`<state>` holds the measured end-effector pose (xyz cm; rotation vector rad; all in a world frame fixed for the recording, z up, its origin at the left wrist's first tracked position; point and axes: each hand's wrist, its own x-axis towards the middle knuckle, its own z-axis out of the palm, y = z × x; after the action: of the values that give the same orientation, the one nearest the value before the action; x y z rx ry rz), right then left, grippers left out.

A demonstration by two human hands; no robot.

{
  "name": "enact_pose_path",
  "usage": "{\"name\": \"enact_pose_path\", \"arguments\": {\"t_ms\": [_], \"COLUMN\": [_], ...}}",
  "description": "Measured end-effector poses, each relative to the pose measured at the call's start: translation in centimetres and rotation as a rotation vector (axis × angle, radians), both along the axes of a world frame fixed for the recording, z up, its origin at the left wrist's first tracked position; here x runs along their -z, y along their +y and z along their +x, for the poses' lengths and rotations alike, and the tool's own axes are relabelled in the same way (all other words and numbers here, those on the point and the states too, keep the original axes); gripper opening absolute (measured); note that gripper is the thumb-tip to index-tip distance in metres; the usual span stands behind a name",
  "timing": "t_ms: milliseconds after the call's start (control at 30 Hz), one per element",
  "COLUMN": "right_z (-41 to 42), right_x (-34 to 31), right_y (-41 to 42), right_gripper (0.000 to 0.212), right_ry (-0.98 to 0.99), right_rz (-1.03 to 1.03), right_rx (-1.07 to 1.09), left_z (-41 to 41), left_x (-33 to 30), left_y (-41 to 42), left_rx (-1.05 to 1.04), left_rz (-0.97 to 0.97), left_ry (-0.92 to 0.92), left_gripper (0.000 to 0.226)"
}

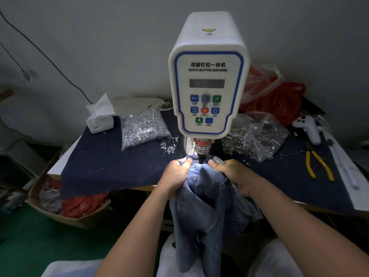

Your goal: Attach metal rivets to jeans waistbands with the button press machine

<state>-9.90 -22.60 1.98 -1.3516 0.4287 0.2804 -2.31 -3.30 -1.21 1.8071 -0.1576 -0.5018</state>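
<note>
Denim jeans [207,198] are gripped at the waistband by both hands, left hand [176,176] and right hand [235,173], fingers curled into the cloth, thumbs flanking the black punch [201,158]. Above, the white press [208,76] reads "SERVO BUTTON MACHINE"; its red label seemingly warns about fingers. Bagged rivets [142,127] lie on the counter [111,162].

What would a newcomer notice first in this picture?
The tall white button press machine stands in the middle, its punch just above the jeans waistband. The left hand and right hand grip the denim on either side of the punch. Bags of metal rivets lie on the dark cloth to the machine's left, and yellow-handled pliers at far right.
</note>
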Motion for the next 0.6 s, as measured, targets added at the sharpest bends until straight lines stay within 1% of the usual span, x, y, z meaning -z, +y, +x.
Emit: {"name": "enact_pose_path", "arguments": {"t_ms": [67,200,300,467,600], "right_z": [0.10,0.07,0.11,0.22,0.26], "right_x": [0.05,0.14,0.29,0.55,0.70], "right_y": [-0.04,-0.13,-0.08,-0.15,-0.18], "right_gripper": [0.033,0.033,0.043,0.047,0.045], "right_ry": [-0.004,-0.006,-0.002,-0.008,-0.008], "right_rz": [0.009,0.003,0.002,-0.006,-0.009], "right_rx": [0.001,-0.015,-0.007,-0.004,-0.001], "left_z": [0.01,-0.13,-0.20,-0.13,-0.17], "left_x": [0.08,0.03,-0.14,-0.24,-0.06], "left_y": [-0.04,-0.08,-0.13,-0.09,-0.13], "left_rx": [-0.001,-0.027,-0.037,-0.024,-0.028], "left_rz": [-0.015,-0.038,-0.031,-0.018,-0.058], "left_ry": [0.013,0.029,0.036,0.026,0.040], "left_gripper": [0.055,0.044,0.054,0.054,0.040]}}
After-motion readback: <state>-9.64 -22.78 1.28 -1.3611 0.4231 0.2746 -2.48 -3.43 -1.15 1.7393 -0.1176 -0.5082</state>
